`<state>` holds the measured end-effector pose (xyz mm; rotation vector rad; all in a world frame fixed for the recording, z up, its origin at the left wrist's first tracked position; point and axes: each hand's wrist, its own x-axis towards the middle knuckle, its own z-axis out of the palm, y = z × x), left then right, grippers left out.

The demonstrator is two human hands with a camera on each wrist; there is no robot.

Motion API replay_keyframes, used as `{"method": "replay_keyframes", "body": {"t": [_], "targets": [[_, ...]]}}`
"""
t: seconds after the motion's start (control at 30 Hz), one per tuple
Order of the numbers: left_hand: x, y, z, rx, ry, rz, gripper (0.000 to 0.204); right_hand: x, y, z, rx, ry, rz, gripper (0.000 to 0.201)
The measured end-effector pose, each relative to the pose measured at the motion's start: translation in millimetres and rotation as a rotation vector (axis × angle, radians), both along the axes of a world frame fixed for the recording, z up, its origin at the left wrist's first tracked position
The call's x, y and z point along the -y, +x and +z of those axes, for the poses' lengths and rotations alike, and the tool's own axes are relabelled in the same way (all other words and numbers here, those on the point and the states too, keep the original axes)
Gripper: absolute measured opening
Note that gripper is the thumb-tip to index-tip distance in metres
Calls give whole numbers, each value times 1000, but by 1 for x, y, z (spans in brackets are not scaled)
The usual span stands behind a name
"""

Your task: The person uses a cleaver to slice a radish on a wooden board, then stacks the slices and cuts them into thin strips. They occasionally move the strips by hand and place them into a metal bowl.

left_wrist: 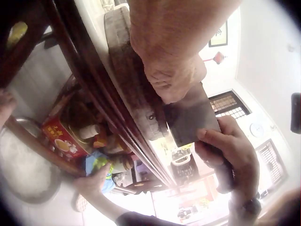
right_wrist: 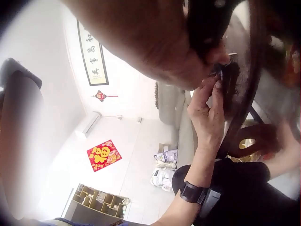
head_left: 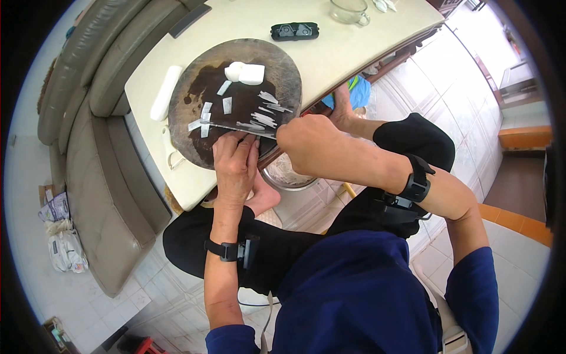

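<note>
My right hand grips the handle of a cleaver, its blade lying across the near part of a round wooden chopping board. Against the near side of the blade, my left hand rests on the board with fingers bent and thumb close in. Whatever lies under those fingertips is hidden, so I cannot tell if they hold a slice. Beyond the blade are thin white strips, apparently white radish, and several flat slices. Thicker white chunks sit farther back.
A long white radish-like piece and a white-handled tool lie left of the board. Behind it are a black case and a glass cup. Below the table edge stands a metal basin; another person's foot is near.
</note>
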<state>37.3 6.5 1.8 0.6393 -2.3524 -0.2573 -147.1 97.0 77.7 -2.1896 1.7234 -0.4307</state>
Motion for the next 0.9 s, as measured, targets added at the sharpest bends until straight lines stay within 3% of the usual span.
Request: {"method": "replay_keyframes", "body": {"t": [0.47, 0.67, 0.9], "targets": [[0, 0, -2, -3, -15, 13, 17, -10, 0, 2, -12, 58, -47, 7], [0, -1, 0, -10, -42, 5, 17, 0, 4, 1, 44, -23, -34, 7], [-1, -1, -1, -15, -30, 16, 18, -14, 2, 8, -16, 87, -65, 8]]}}
